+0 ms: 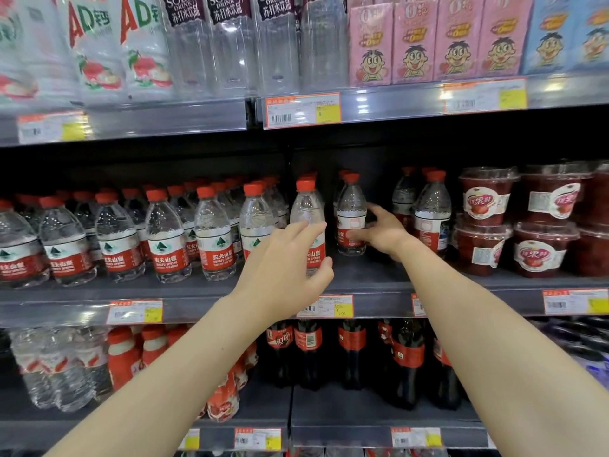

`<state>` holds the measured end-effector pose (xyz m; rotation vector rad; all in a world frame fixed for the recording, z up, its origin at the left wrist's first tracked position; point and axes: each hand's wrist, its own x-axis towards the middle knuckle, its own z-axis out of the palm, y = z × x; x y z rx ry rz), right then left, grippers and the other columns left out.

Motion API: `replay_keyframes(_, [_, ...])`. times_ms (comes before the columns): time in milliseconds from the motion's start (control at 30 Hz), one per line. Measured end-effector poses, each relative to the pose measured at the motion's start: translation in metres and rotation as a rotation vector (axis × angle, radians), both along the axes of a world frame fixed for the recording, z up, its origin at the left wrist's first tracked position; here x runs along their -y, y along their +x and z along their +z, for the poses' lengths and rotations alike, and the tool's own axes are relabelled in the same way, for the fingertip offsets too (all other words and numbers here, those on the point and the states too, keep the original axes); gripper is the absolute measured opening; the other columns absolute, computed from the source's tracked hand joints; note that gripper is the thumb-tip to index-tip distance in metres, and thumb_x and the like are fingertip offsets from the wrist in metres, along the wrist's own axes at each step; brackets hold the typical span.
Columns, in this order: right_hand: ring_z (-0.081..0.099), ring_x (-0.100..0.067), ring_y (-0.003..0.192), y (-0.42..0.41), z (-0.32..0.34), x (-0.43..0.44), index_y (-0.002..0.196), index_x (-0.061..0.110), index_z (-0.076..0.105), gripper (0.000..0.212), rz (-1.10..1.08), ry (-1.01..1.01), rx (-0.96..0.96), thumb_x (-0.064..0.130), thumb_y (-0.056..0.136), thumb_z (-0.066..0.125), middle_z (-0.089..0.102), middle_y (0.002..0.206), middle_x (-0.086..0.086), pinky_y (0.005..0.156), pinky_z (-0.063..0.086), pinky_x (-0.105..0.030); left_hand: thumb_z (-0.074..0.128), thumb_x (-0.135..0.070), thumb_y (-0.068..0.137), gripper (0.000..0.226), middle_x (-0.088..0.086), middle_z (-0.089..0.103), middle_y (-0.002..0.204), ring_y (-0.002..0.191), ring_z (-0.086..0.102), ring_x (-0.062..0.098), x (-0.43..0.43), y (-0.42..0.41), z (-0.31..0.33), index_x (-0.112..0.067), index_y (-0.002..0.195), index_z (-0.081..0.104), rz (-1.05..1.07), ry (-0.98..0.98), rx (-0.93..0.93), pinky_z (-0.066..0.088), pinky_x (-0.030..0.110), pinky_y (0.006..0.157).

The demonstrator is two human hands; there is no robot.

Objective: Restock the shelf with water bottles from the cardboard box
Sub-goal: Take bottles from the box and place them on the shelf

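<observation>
Rows of clear water bottles with red caps and red labels fill the middle shelf (372,278). My left hand (290,258) wraps a front-row water bottle (307,206), fingers curled round its label. My right hand (382,232) grips the lower part of another water bottle (351,206) standing further back on the shelf, thumb across its red label. Both bottles are upright. To the right stands one more water bottle (432,209). The cardboard box is out of view.
Red fruit cups (487,222) are stacked at the shelf's right end. Dark cola bottles (349,351) stand on the shelf below, soda water and pink drink cartons (415,44) on the shelf above. Price tags line the shelf edges.
</observation>
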<state>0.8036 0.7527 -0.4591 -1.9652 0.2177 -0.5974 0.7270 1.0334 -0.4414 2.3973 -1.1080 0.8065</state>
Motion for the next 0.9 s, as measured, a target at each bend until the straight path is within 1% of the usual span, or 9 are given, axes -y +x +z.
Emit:
replay_keyframes(67, [0.068, -0.018, 0.107, 0.002, 0.001, 0.0, 0.154, 0.025, 0.039, 0.094, 0.004, 0.004, -0.004, 0.013, 0.076, 0.089, 0.072, 0.116, -0.004, 0.096, 0.053, -0.033, 0.059, -0.04, 0.1, 0.057, -0.005, 0.056, 0.15, 0.134, 0.055, 0.021, -0.001, 0.001, -0.004, -0.024, 0.154, 0.049, -0.017, -0.013, 0.021, 0.043, 0.032, 0.105])
replay_keyframes(167, [0.067, -0.019, 0.11, 0.004, 0.0, 0.001, 0.155, 0.026, 0.038, 0.095, 0.01, 0.024, -0.01, 0.013, 0.076, 0.089, 0.071, 0.121, -0.005, 0.098, 0.052, -0.033, 0.059, -0.037, 0.099, 0.052, -0.008, 0.059, 0.147, 0.131, 0.057, 0.015, -0.002, 0.003, -0.007, -0.025, 0.149, 0.056, -0.051, -0.071, 0.02, 0.042, 0.024, 0.099])
replay_keyframes(267, [0.066, -0.018, 0.112, 0.004, 0.0, 0.0, 0.155, 0.025, 0.038, 0.096, 0.014, 0.028, -0.006, 0.012, 0.076, 0.089, 0.07, 0.125, -0.005, 0.097, 0.051, -0.031, 0.059, -0.037, 0.097, 0.052, -0.01, 0.062, 0.144, 0.129, 0.057, 0.011, -0.003, 0.005, -0.01, -0.025, 0.147, 0.057, -0.052, -0.102, 0.027, 0.04, 0.02, 0.098])
replay_keyframes(333, [0.067, -0.018, 0.111, 0.007, 0.0, 0.001, 0.155, 0.024, 0.039, 0.095, 0.017, 0.036, -0.007, 0.011, 0.075, 0.09, 0.071, 0.123, -0.005, 0.101, 0.052, -0.035, 0.061, -0.035, 0.097, 0.053, -0.01, 0.061, 0.145, 0.13, 0.056, 0.012, -0.003, 0.007, -0.009, -0.025, 0.149, 0.056, -0.036, -0.105, 0.026, 0.039, 0.02, 0.099])
replay_keyframes(433, [0.07, -0.02, 0.108, 0.011, -0.001, 0.0, 0.156, 0.023, 0.04, 0.097, 0.02, 0.058, -0.008, 0.009, 0.073, 0.09, 0.073, 0.118, -0.007, 0.103, 0.053, -0.041, 0.061, -0.035, 0.098, 0.054, -0.008, 0.059, 0.147, 0.132, 0.056, 0.016, -0.004, 0.009, -0.01, -0.025, 0.15, 0.053, -0.02, -0.068, 0.036, 0.044, 0.027, 0.1])
replay_keyframes(567, [0.068, -0.021, 0.11, 0.009, 0.0, -0.003, 0.156, 0.023, 0.038, 0.094, 0.025, 0.063, -0.001, 0.008, 0.078, 0.087, 0.071, 0.123, -0.009, 0.1, 0.053, -0.036, 0.053, -0.041, 0.097, 0.058, -0.006, 0.057, 0.15, 0.136, 0.054, 0.016, -0.009, 0.014, -0.011, -0.025, 0.152, 0.051, -0.002, -0.05, 0.028, 0.047, 0.032, 0.104])
replay_keyframes(733, [0.067, -0.021, 0.113, 0.009, 0.0, -0.002, 0.157, 0.026, 0.036, 0.094, 0.028, 0.037, -0.011, 0.01, 0.079, 0.087, 0.071, 0.123, -0.008, 0.1, 0.051, -0.034, 0.061, -0.036, 0.097, 0.055, -0.005, 0.059, 0.146, 0.13, 0.057, 0.017, -0.009, 0.016, -0.014, -0.022, 0.15, 0.053, 0.009, -0.056, 0.032, 0.046, 0.028, 0.098])
replay_keyframes(833, [0.067, -0.021, 0.113, 0.011, 0.0, -0.002, 0.157, 0.025, 0.036, 0.093, 0.017, 0.034, -0.018, 0.012, 0.079, 0.087, 0.07, 0.125, -0.008, 0.102, 0.051, -0.036, 0.061, -0.036, 0.097, 0.056, -0.006, 0.059, 0.145, 0.129, 0.056, 0.017, -0.009, 0.017, -0.016, -0.023, 0.151, 0.052, 0.015, -0.049, 0.032, 0.042, 0.025, 0.095])
replay_keyframes(900, [0.066, -0.021, 0.115, 0.012, 0.0, -0.003, 0.157, 0.025, 0.036, 0.093, 0.017, 0.034, -0.019, 0.01, 0.08, 0.086, 0.069, 0.127, -0.008, 0.101, 0.051, -0.035, 0.061, -0.035, 0.097, 0.056, -0.006, 0.06, 0.144, 0.128, 0.057, 0.018, -0.009, 0.017, -0.017, -0.022, 0.15, 0.053, 0.014, -0.04, 0.033, 0.041, 0.025, 0.094])
